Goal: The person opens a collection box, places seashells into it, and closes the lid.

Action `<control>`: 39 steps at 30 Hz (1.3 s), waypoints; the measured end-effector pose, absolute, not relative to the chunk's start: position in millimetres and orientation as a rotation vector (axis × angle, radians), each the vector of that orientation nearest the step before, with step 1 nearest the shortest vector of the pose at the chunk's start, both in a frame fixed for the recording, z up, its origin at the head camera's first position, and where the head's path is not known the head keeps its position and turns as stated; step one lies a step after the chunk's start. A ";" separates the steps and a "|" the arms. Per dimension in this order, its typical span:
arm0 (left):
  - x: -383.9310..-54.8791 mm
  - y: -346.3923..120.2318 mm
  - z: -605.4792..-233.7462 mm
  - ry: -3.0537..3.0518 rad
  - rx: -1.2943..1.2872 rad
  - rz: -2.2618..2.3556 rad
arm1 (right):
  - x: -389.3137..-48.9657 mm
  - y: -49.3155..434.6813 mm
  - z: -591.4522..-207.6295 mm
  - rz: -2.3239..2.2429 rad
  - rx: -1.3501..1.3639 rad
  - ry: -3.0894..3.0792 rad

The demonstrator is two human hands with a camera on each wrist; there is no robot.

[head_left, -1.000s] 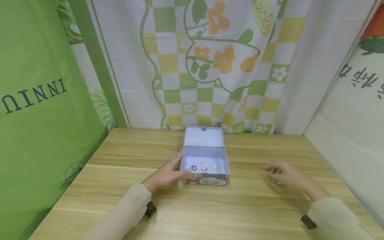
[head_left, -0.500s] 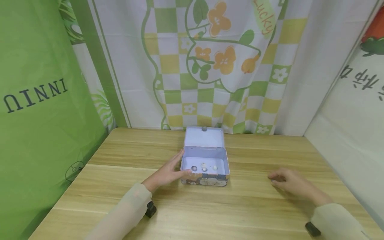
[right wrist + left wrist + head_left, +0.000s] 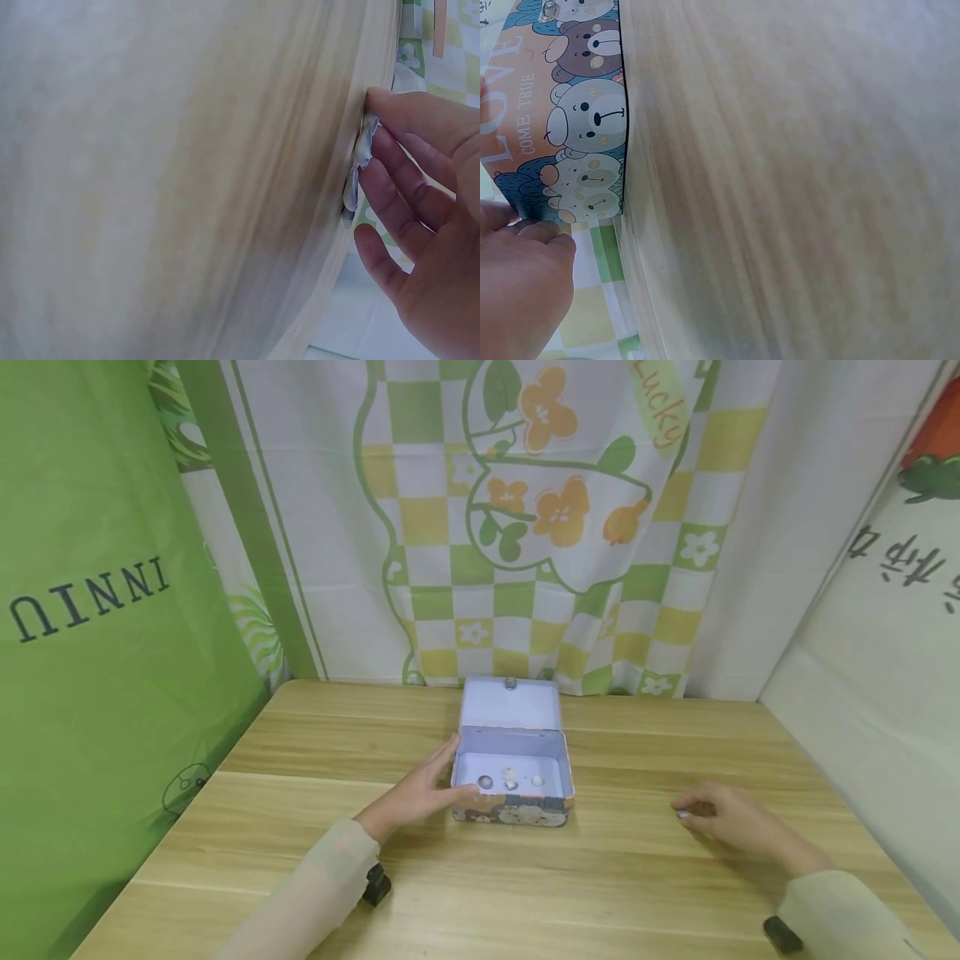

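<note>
A small hinged tin box [image 3: 529, 811] stands on the table with its lid up, bears printed on its front. Several small round pale pieces [image 3: 485, 782] lie on its floor. My left hand [image 3: 411, 797] grips the box's front left corner, thumb along the front rim and fingers at the left side. In the left wrist view, curled fingers [image 3: 546, 231] show at the box's end. Well to the right, my right hand [image 3: 733, 823] is low over the table. In the right wrist view, its thumb and fingers curl round several thin, whitish, shell-like pieces [image 3: 361, 154], hidden in the head view.
The wooden table [image 3: 600, 893] reaches back to a green and yellow checked curtain [image 3: 517, 602]. Green cloth [image 3: 97, 710] hangs along the left and white cloth [image 3: 870, 693] along the right. The raised lid [image 3: 512, 704] stands close before the curtain.
My right hand has shifted slightly right and down, over the small pieces that showed under it a second ago. The left hand and the box have stayed where they were.
</note>
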State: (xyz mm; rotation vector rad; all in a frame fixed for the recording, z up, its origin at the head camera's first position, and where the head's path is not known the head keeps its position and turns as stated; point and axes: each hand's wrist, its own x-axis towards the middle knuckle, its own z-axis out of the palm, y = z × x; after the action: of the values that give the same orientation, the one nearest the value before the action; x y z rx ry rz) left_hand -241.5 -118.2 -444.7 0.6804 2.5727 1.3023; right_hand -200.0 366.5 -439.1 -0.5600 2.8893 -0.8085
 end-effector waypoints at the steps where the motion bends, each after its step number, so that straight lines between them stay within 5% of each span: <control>1: -241.5 -118.3 -444.8 2.572 0.679 1.301 | -200.2 366.7 -439.1 -0.800 -0.565 2.895; 39: -240.8 -118.3 -442.7 2.566 0.717 1.310 | -229.9 297.8 -375.3 -0.729 -0.903 3.050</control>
State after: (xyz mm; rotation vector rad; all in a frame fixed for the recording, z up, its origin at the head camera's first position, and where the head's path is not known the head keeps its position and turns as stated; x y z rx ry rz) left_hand -240.8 -118.3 -442.7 0.7168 2.5659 1.3097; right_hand -229.9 297.8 -375.3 -0.9027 3.0496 -0.7292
